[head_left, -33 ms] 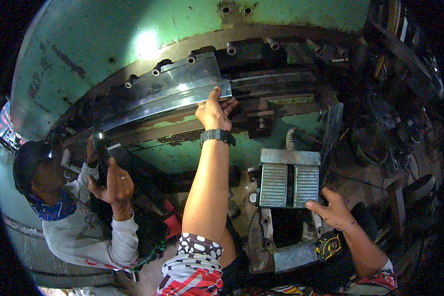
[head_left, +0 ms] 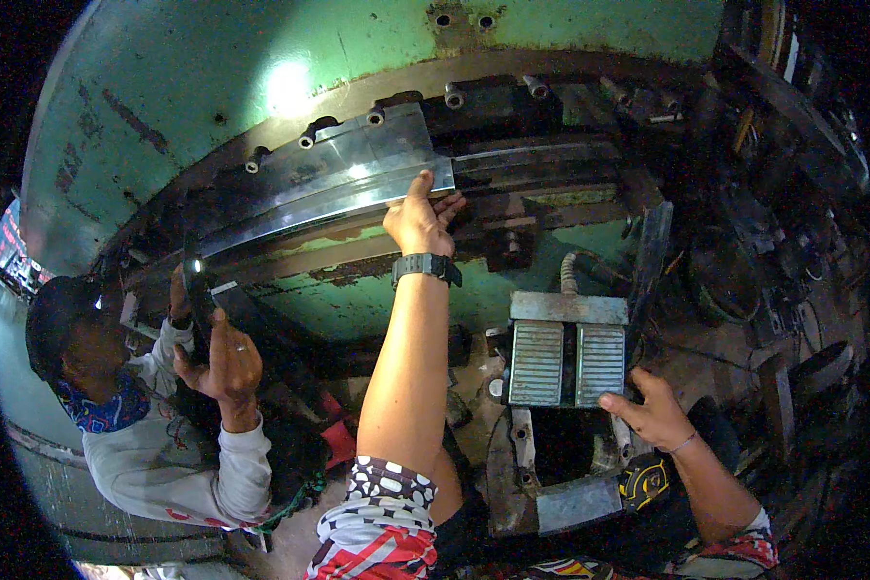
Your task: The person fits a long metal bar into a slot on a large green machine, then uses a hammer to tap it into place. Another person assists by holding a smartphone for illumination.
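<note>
A bright, bent metal sheet lies along the bed of a green machine. My left hand grips its right end at the near edge, thumb on top and fingers curled beneath. A dark watch is on that wrist. Lower right, my right hand has its thumb and fingers apart. Its thumb tip meets or overlaps the near right corner of a ribbed metal foot pedal; I cannot tell if they touch. Nothing shows in that hand.
On the left a co-worker in a pale top raises a hand near the sheet's left part. Behind the sheet runs a row of bolts below a green panel. A flexible conduit rises behind the pedal.
</note>
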`<state>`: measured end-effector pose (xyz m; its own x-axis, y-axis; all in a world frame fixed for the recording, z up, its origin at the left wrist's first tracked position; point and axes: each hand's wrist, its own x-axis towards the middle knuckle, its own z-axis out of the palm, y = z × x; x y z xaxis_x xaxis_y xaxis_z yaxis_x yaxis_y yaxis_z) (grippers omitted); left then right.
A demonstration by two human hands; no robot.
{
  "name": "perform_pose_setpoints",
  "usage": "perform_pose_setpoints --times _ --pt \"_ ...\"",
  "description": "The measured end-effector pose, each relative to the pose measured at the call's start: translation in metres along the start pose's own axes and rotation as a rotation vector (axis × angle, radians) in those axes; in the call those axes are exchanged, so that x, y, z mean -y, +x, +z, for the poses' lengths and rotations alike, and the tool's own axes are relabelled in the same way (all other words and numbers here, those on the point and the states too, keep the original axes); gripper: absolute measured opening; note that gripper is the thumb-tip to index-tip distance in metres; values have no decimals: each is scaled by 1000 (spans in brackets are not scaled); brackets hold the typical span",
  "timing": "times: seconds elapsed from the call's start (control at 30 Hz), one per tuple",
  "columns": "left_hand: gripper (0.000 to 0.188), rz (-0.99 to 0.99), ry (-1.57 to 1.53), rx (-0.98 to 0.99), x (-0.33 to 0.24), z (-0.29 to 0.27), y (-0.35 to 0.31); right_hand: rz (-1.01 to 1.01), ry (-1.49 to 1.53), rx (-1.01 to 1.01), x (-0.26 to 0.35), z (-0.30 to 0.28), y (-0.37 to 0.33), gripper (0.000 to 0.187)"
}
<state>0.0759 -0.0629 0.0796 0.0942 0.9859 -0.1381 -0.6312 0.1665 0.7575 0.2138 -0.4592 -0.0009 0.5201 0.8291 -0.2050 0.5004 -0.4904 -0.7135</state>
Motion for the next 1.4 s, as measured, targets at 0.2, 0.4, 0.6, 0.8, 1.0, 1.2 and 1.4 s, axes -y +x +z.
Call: perform_pose_setpoints --times 0.2,0.4,0.6,0.8,1.0,1.2,1.4 --pt "24 1 -42 -8 -3 8 2 7 23 -7 6 -2 5 46" --pt "26 -20 -14 -7 -1 13 1 61 98 -22 -5 1 3 45" --pt "30 63 222 73 6 13 6 146 121 -12 47 -14 -13 49" --pt "57 -166 15 126 2 -5 -5 130 132 84 45 -18 -9 57" --pt "49 -294 141 242 -1 -24 -39 82 83 -82 -3 -1 -1 53" --pt "22 -113 468 533 -26 -23 -111 -23 203 47 -18 -2 13 44" --pt "27 -334 541 583 -16 -72 -137 42 127 43 16 -18 12 45"
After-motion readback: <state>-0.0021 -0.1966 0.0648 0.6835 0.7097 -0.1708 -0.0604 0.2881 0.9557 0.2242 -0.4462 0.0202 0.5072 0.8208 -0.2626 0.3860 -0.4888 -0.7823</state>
